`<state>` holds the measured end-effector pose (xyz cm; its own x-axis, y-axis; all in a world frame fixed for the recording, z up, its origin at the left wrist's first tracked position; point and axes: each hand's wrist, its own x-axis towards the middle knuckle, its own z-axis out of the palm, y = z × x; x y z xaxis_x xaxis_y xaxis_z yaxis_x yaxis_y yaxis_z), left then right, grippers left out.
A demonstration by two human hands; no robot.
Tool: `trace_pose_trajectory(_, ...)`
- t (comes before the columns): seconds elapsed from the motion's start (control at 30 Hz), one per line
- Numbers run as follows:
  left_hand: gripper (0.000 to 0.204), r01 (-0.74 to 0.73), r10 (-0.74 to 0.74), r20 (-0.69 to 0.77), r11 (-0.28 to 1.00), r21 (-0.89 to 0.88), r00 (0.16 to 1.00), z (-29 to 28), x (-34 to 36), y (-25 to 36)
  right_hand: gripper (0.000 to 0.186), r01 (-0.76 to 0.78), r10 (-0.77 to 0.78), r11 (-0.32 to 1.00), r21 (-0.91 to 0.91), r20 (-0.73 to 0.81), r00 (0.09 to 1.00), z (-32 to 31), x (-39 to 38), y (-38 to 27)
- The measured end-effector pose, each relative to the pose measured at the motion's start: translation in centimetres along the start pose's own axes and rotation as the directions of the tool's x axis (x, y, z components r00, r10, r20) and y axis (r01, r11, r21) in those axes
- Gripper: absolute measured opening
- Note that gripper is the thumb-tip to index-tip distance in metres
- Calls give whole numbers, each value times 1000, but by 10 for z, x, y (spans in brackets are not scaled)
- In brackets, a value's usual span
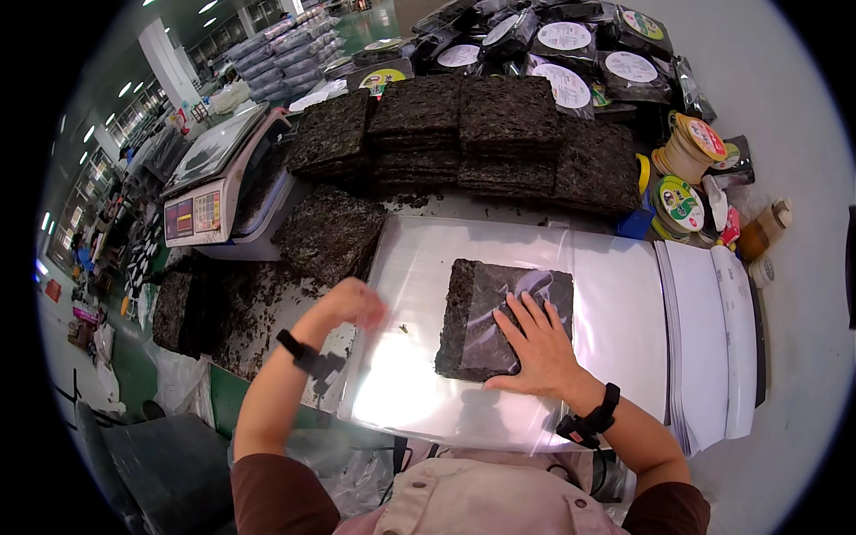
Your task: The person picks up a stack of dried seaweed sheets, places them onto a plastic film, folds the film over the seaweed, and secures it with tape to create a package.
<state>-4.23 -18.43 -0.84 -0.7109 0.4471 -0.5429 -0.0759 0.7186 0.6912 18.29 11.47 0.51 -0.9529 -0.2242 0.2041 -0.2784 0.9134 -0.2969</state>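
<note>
A square stack of dried seaweed sheets (453, 339) lies on a pile of clear plastic bags (615, 303). Clear film, wrinkled and shiny, covers most of the seaweed, while its left edge shows bare. My right hand (535, 352) rests flat on the film over the seaweed's right part, fingers spread. Over the left edge of the bag pile is my left hand (357, 303), smeared by motion, so its fingers and anything in them cannot be made out. A small dark crumb (404, 328) sits on the plastic between the hands.
Tall seaweed stacks (508, 116) line the back, with packed bags (566, 37) behind them. A scale (198, 214) stands at left. Loose crumbs (254, 321) litter the table's left side. Paper sheets (700, 339), sticker rolls (682, 201) and a bottle (765, 230) are at right.
</note>
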Motion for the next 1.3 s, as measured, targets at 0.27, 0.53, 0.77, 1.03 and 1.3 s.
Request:
trace_pose_trajectory(0.27, 18, -445, 558, 25, 632, 635, 829, 73, -61, 101, 99, -26, 26, 999, -45, 11, 1000, -2, -3, 2)
trace_pose_trajectory(0.53, 17, -823, 879, -94, 471, 318, 467, 171, -7, 111, 94, -30, 32, 999, -29, 73, 997, 0, 1, 1)
trace_pose_trajectory(0.77, 19, -851, 846, -157, 523, 55, 510, 186, -17, 111, 76, -46, 46, 997, 55, -4, 999, -4, -3, 2)
trace_pose_trajectory(1.03, 28, -754, 721, -224, 616, -227, 656, 180, -21, 110, 25, -566, 570, 207, 798, 372, 733, -24, -2, -12)
trace_pose_trajectory(1.3, 57, -728, 724, 112, 649, 222, 680, 181, -63, 101, 16, -477, 460, 432, 765, 269, 846, 8, -10, 5)
